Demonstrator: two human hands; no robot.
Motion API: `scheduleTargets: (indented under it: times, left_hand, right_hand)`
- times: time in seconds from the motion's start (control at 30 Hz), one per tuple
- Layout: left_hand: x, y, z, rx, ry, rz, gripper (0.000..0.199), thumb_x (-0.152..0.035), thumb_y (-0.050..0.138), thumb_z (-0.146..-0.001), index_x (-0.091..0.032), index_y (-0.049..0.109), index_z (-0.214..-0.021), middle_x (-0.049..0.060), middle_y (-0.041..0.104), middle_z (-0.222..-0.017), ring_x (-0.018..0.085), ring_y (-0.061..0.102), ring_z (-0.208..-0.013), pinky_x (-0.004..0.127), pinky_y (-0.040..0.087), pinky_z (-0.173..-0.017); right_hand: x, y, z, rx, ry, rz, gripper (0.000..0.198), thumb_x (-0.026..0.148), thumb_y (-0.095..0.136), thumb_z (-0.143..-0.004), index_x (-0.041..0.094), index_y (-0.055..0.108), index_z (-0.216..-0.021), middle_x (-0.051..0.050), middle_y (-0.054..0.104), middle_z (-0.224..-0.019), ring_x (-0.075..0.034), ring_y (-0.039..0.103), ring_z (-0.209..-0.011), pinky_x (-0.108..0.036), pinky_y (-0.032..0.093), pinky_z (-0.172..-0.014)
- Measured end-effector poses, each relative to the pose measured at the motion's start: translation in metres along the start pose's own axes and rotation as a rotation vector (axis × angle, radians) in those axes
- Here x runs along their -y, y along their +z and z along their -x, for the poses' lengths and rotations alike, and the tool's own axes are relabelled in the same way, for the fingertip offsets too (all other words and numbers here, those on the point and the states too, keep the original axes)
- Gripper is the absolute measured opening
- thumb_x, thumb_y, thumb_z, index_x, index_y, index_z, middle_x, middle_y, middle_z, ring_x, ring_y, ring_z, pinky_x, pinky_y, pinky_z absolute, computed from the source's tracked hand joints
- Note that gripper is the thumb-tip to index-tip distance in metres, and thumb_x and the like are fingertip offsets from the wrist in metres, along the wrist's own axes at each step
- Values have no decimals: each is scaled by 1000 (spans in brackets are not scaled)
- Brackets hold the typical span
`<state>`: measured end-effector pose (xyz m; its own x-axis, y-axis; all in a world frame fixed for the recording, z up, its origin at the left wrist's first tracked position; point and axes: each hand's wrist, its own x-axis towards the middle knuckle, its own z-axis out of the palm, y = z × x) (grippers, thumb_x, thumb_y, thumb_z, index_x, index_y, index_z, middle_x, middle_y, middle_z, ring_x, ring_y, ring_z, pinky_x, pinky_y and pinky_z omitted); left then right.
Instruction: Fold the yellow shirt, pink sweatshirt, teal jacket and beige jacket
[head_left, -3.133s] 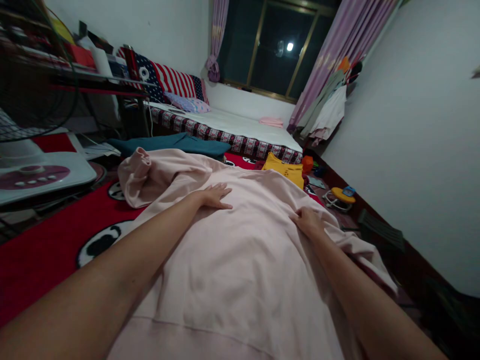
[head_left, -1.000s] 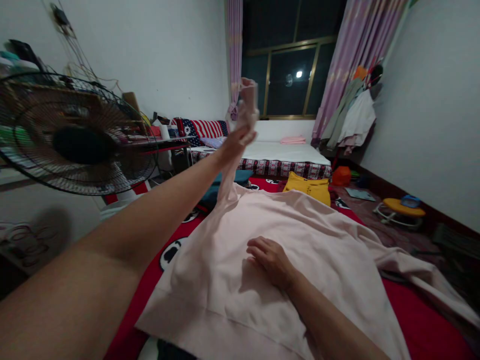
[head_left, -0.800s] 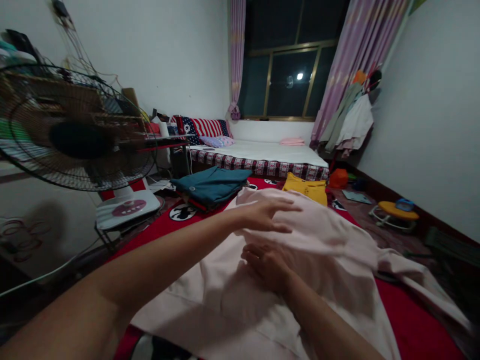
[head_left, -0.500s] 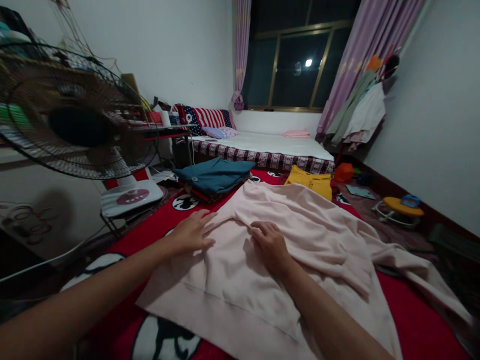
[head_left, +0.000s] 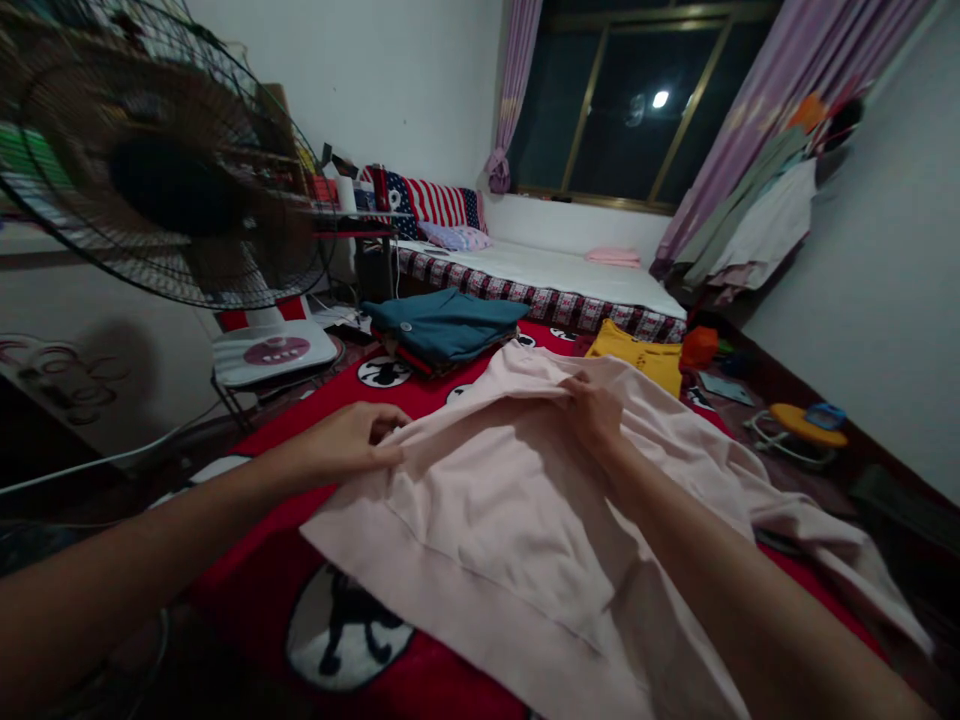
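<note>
While pinching pale-pink cloth sweatshirt (head_left: 487, 490) in half-curled left hand (head_left: 352, 440) near red-and-white blanket's (head_left: 292, 422) left edge, grips fold (head_left: 510, 398) in closed right hand (head_left: 600, 415).

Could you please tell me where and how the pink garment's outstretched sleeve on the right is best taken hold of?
Probably near the sleeve's far end, pinched from above by the right hand, coming from the person's right: it stretches out that way, narrow and creased, its end well apart from the body fabric.
</note>
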<state>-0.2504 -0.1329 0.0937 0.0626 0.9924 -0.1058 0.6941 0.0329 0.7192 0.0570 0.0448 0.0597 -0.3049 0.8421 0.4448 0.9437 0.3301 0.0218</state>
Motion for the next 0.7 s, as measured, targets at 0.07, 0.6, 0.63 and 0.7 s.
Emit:
scheduleTargets:
  times: [0.07, 0.6, 0.63, 0.7]
  left_hand:
    - [-33, 7, -2, 65, 67, 143, 39, -41, 62, -66, -21, 65, -99, 0, 71, -84, 21, 65, -75, 23, 44, -59]
    - [-97, 128, -67, 325, 390, -96, 24, -29, 51, -87, -17, 70, -96, 7, 72, -85, 19, 68, -79, 27, 51, -72]
    - [-96, 131, -80, 108, 414, -153, 27, -24, 49, -88, -17, 69, -104, 9, 71, -98, 21, 67, -91, 30, 50, -81]
    - [-87, 141, -106, -237, 391, -255, 38, -18, 44, -89, -15, 58, -125, 13, 61, -124, 23, 57, -114, 33, 44, -98]
  right_hand:
    - [-19, -9, -17, -83, 97, -29, 30, 34, 46, -91, 22, 68, -107, -7, 62, -103, -18, 56, -80, -27, 31, -61]
    - [-65, 49, 17, -146, 439, -186, 39, 31, 57, -74, 18, 65, -110, -10, 69, -99, -25, 60, -90, -30, 40, -71]
    - [-66, 50, 17, -176, 474, -213, 40, 30, 58, -72, 18, 65, -109, -10, 69, -99, -26, 60, -91, -31, 41, -74]
    - [-69, 52, 18, -184, 536, -286, 38, 29, 57, -71, 18, 66, -106, -10, 69, -99, -26, 61, -92, -32, 42, -77]
